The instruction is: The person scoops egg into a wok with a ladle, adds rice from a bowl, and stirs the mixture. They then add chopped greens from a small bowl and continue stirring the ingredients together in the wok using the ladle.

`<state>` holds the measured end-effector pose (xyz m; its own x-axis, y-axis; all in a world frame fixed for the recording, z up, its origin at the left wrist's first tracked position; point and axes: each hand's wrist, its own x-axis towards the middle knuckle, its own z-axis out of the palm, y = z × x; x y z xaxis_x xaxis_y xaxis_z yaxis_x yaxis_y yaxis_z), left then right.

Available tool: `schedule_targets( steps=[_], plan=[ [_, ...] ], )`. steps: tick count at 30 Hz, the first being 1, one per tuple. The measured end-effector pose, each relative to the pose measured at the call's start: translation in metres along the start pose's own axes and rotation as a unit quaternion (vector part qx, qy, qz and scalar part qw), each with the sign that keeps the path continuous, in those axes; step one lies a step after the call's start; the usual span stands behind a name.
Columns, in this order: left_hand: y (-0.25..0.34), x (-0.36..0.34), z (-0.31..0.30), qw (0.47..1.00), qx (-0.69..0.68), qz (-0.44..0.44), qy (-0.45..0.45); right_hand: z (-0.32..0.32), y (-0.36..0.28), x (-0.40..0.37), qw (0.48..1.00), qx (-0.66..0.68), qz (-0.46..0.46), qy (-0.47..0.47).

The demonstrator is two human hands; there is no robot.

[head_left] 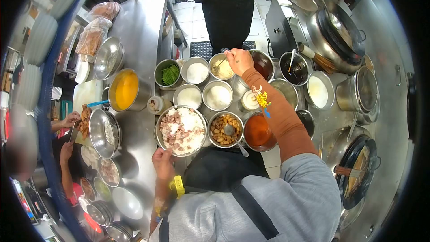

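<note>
My right hand (240, 61) reaches across the row of containers and is closed on a spoon (219, 65). The spoon's tip rests in a metal pot of pale, finely chopped food (225, 71). Down at the lower left, my left hand (163, 161) has its fingers closed at the near rim of a large metal bowl (158, 140). That bowl holds white rice topped with diced pinkish meat (179, 127). Beside it stands a bowl of brown chunks (222, 125) with a ladle (230, 130) in it. An orange-red sauce (259, 131) fills the pot to the right.
White powders (197, 72), chopped greens (169, 75) and dark sauce (293, 69) stand in neighbouring pots. A wok (336, 36) sits at the right. At left are a yellow liquid pot (126, 90) and a co-worker's hands (69, 121) over meat. Another person (227, 13) stands opposite.
</note>
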<state>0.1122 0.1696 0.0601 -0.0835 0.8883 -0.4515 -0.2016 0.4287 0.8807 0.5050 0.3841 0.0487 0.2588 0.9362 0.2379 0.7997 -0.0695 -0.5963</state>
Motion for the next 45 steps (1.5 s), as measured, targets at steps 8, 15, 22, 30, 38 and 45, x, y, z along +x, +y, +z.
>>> schedule_targets(
  steps=[8,15,22,30,38,45],
  plan=[
    [0.000,0.015,0.022,1.000,-0.021,0.003,-0.006,-0.030,0.027,-0.019,0.970,0.206,0.127,0.018],
    [-0.008,0.038,0.031,0.999,-0.038,-0.002,-0.028,-0.109,-0.042,-0.052,0.954,0.281,0.107,-0.002],
    [-0.005,0.037,0.029,0.998,-0.048,-0.002,-0.037,-0.032,-0.076,-0.001,0.985,0.113,-0.125,-0.025],
    [-0.007,0.007,0.007,0.998,-0.060,0.026,0.013,0.049,-0.088,0.036,0.981,-0.020,-0.143,-0.133],
    [-0.018,-0.002,-0.008,0.997,-0.057,0.018,0.045,0.067,-0.065,0.042,0.985,0.046,-0.120,-0.115],
    [-0.017,0.009,0.002,0.997,-0.064,0.009,0.045,0.001,-0.066,0.020,0.949,0.271,0.089,-0.137]
  ],
)
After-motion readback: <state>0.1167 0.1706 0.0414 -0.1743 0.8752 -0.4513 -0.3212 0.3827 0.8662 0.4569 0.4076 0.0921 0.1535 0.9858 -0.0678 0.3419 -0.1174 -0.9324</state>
